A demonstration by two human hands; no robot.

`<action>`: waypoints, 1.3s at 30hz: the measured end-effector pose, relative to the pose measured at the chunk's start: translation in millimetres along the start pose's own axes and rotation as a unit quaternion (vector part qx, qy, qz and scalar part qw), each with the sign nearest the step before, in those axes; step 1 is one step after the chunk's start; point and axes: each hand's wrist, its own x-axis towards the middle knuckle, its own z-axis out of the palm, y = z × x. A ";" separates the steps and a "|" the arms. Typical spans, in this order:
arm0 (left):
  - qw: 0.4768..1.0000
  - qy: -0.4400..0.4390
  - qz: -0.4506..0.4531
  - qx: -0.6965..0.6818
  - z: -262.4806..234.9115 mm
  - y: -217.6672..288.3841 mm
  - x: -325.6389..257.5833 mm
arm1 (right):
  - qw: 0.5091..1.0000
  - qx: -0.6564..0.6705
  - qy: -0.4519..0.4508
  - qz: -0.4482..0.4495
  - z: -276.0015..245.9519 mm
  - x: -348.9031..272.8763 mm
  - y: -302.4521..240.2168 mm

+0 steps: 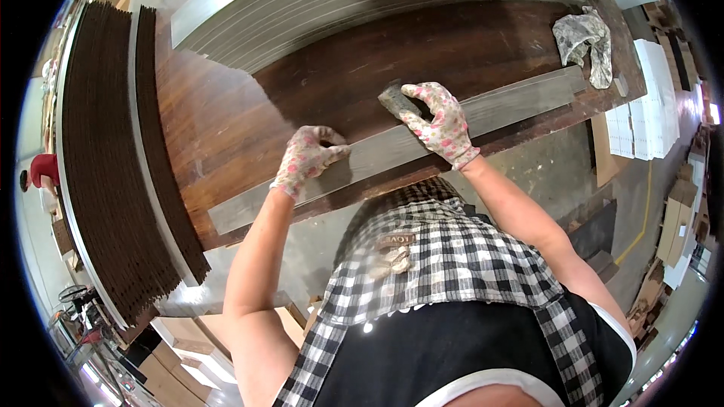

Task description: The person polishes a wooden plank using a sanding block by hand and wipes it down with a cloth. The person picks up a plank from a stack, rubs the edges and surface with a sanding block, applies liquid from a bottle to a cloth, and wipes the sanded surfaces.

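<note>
A long, narrow grey board (377, 154) lies along the near edge of a dark brown wooden table (219, 113). My left hand (308, 160), in a floral glove, bends thumb and forefinger together at the board's far edge; the remaining fingers are partly hidden. Farther right, my gloved right hand (445, 126) grips a small grey-green block (394, 101), thumb and fingers around its end. This block is tilted, just beyond the board's far edge; whether it touches the board or table, I cannot tell.
Stacked long grey boards (392, 0) line the table's far side. A crumpled, stained cloth (584, 39) sits at the far right end. Dark ridged panel stacks (102, 158) stand on the left. White stacked pieces (641, 117) are beyond the right end. A person in red (44, 169) is far left.
</note>
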 end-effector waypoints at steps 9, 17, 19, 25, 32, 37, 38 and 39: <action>0.999 0.002 0.004 -0.033 -3.4 -1.3 -4.6 | 1.000 -0.002 -0.009 -0.004 0.9 -1.8 2.9; 0.939 0.255 0.169 0.159 -0.1 -29.1 -25.1 | 0.998 0.019 -0.018 -0.048 -1.9 -0.1 -0.2; 0.888 0.371 0.202 0.180 -3.6 -51.1 -45.2 | 0.992 -0.004 -0.062 -0.106 -1.8 -1.1 -18.1; 0.823 0.441 0.218 0.285 26.4 -69.0 -62.5 | 0.967 -0.026 -0.210 -0.143 36.7 2.0 -66.0; 0.828 0.458 0.183 0.267 28.9 -79.5 -60.8 | 0.958 -0.046 -0.235 -0.160 55.1 3.7 -71.6; 0.831 0.460 0.174 0.258 32.5 -73.6 -59.3 | 0.960 -0.074 -0.228 -0.146 72.4 2.3 -83.1; 0.833 0.457 0.176 0.259 32.0 -70.7 -58.7 | 0.962 -0.062 -0.218 -0.153 80.3 5.6 -87.0; 0.833 0.457 0.177 0.258 31.0 -72.1 -59.2 | 0.959 -0.032 -0.244 -0.137 82.7 10.9 -89.3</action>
